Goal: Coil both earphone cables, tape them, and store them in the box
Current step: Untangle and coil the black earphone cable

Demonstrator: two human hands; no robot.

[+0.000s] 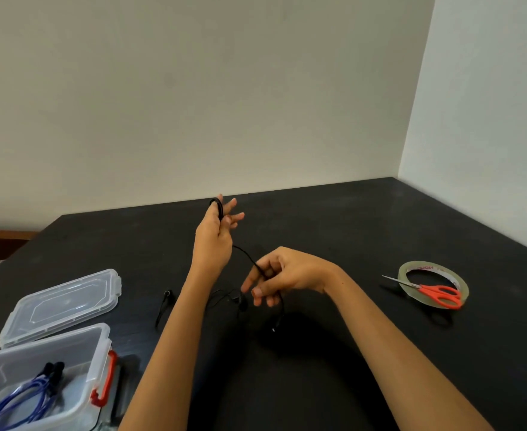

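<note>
The black cable point(246, 256) runs in the air between the two hands, above the dark tabletop point(333, 225). Some turns of it are wound around the raised fingers of the left hand point(214, 236), near the fingertips, and the other fingers there are spread. From this hand the cable goes down to the right hand point(282, 273), whose grip is closed on it between thumb and fingers. Below the right hand the rest of the cable hangs down and lies loose on the tabletop, with an earbud point(243, 301) just under the fingers. A small black piece point(165, 303) lies on the tabletop beside the left forearm; what it is I cannot tell.

At the lower left stands the clear box point(97, 340) with a red latch point(106, 379). Inside it lies a blue cable point(30, 396) with black ends. The clear lid point(63, 306) lies just behind the box. At the right, well apart from the hands, a tape roll point(411, 267) lies flat, and red scissors point(436, 293) rest across it.
</note>
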